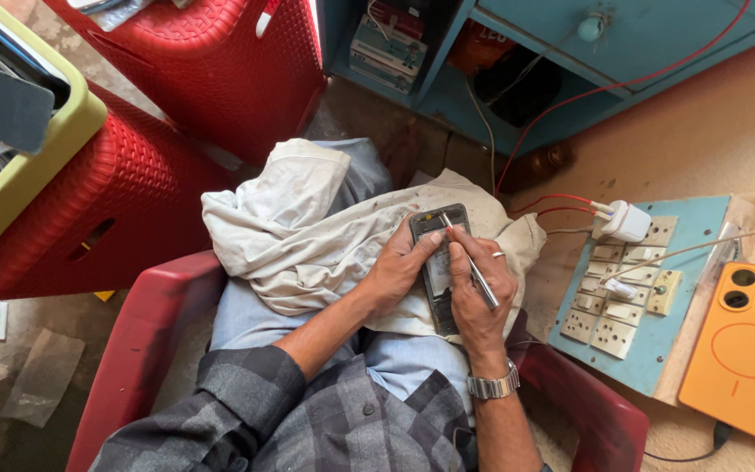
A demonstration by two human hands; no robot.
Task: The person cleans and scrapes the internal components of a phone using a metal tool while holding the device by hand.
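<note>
A small dark phone point(439, 229) with its back open lies on a white cloth point(308, 229) spread over my lap. My left hand point(398, 267) grips the phone's left side, thumb on its edge. My right hand point(477, 293) holds a thin metal tool point(474, 264) like a pen, its tip touching the upper part of the phone. A ring sits on one finger of that hand, and a metal watch point(493, 385) is on its wrist.
A blue board of switches and sockets point(635, 293) with a white plug and red wires lies at right, beside an orange phone point(749, 350). Red plastic stools point(176, 105) stand at left; a blue cabinet point(570, 52) is ahead. I sit in a red chair point(146, 350).
</note>
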